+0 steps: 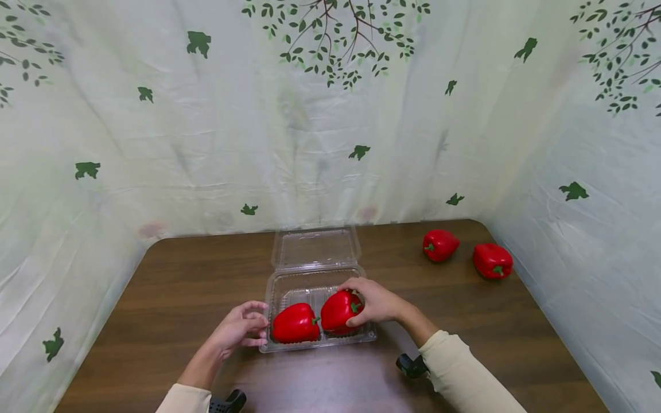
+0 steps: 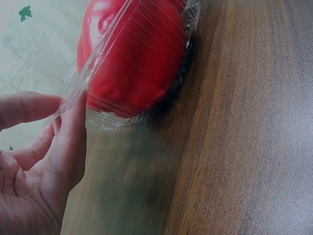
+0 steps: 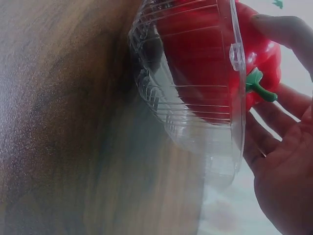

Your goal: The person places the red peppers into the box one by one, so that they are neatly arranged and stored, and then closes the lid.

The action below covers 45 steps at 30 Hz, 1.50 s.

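Note:
An open clear plastic clamshell container (image 1: 299, 281) sits on the table, its lid (image 1: 316, 249) folded back. Inside it, on the left, lies a red bell pepper (image 1: 295, 324) with its green stem pointing right. My right hand (image 1: 379, 299) grips a second red bell pepper (image 1: 338, 312) in the container's right half, thumb on the near side and fingers on the far side. In the right wrist view this pepper (image 3: 261, 51) is partly below the rim, its stem toward the palm. My left hand (image 2: 46, 142) pinches the container's left rim between thumb and finger.
Two more red bell peppers, one (image 1: 440, 245) near the back edge and one (image 1: 493, 261) near the right edge, lie on the brown wooden table (image 1: 206, 275). A pale leaf-printed curtain (image 1: 217, 143) hangs behind and along both sides.

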{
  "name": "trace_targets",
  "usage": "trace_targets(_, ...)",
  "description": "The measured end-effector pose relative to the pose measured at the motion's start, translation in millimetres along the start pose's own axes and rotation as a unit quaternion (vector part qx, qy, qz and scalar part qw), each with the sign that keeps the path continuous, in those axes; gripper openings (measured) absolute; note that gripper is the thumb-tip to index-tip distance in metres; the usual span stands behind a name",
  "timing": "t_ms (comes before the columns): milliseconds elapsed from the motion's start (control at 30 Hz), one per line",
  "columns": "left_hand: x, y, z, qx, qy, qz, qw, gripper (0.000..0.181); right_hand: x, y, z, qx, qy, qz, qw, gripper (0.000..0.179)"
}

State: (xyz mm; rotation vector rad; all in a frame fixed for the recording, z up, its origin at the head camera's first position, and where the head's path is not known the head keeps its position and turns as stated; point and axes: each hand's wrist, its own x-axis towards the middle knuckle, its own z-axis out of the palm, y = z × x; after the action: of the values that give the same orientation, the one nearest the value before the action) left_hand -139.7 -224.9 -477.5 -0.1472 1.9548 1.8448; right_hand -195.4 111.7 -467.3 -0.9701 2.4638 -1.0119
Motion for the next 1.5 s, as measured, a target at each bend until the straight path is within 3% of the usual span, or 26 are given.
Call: trace_targets(1500, 0.5, 2.3, 1.1, 0.005, 0.003, -0.004, 1.0, 0.044, 3.5, -1.0, -5.4, 0.0, -0.067, 0.015, 0.9976, 0.06)
